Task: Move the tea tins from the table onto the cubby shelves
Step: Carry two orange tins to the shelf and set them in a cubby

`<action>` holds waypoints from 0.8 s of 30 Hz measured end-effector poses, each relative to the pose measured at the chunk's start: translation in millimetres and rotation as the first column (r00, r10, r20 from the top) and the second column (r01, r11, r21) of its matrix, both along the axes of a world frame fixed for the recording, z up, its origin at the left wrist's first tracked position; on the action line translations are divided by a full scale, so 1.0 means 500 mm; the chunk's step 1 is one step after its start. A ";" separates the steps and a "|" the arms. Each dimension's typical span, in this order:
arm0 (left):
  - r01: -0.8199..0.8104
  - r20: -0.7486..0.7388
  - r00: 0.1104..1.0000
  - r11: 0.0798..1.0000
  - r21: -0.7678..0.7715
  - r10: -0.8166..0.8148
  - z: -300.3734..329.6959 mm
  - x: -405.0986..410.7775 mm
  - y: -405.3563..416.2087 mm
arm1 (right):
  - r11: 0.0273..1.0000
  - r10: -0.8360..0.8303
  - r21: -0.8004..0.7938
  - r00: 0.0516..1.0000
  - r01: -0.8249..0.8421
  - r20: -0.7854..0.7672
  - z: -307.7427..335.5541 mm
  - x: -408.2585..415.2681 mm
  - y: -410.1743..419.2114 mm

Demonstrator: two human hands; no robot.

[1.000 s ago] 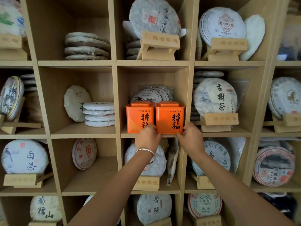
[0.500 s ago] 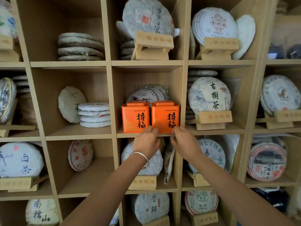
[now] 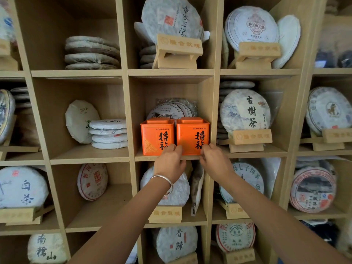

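Two orange tea tins stand side by side at the front of the middle cubby of the wooden shelf (image 3: pixel 171 158). The left tin (image 3: pixel 156 137) stands free. Both of my hands are on the right tin (image 3: pixel 191 135). My left hand (image 3: pixel 169 162), with a silver bangle on the wrist, has its fingertips on the tin's lower left corner, at the seam between the tins. My right hand (image 3: pixel 214 161) pinches the lower right corner, close to the cubby's right wall. The tin's base rests on the shelf board.
Wrapped round tea cakes fill the neighbouring cubbies, some on wooden stands (image 3: pixel 178 54), some stacked flat (image 3: pixel 109 133). More tea cakes (image 3: pixel 171 110) lean behind the two tins. The cubby to the lower left holds one cake (image 3: pixel 92 181) and bare board.
Both hands have stayed at the right tin's lower front edge, and their fingers have drawn a little closer together. The tins have not moved. The view has shifted slightly.
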State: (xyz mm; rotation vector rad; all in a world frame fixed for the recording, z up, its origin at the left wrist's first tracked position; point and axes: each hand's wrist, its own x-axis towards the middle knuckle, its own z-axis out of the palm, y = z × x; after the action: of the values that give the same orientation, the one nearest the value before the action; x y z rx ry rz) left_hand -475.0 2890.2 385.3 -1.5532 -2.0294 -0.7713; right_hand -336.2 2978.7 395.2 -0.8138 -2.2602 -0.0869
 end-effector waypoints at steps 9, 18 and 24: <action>-0.034 0.042 0.999 0.982 0.187 0.027 0.035 -0.044 -0.055 | 0.992 0.111 0.061 0.994 -0.110 -0.011 0.005 -0.020 -0.036; -0.141 0.016 0.990 0.984 0.113 0.140 0.111 -0.117 -0.103 | 0.970 0.214 0.115 0.977 -0.215 0.018 0.032 -0.141 -0.112; -0.178 0.024 0.984 0.983 0.039 0.177 0.118 -0.118 -0.090 | 0.981 0.181 0.072 0.983 -0.181 0.015 0.018 -0.162 -0.122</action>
State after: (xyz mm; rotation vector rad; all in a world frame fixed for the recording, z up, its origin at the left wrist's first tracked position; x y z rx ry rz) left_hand -533.8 2845.3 444.2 -1.3248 -2.1194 -0.7574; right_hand -417.4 2917.7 404.4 -0.5671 -2.3137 -0.0879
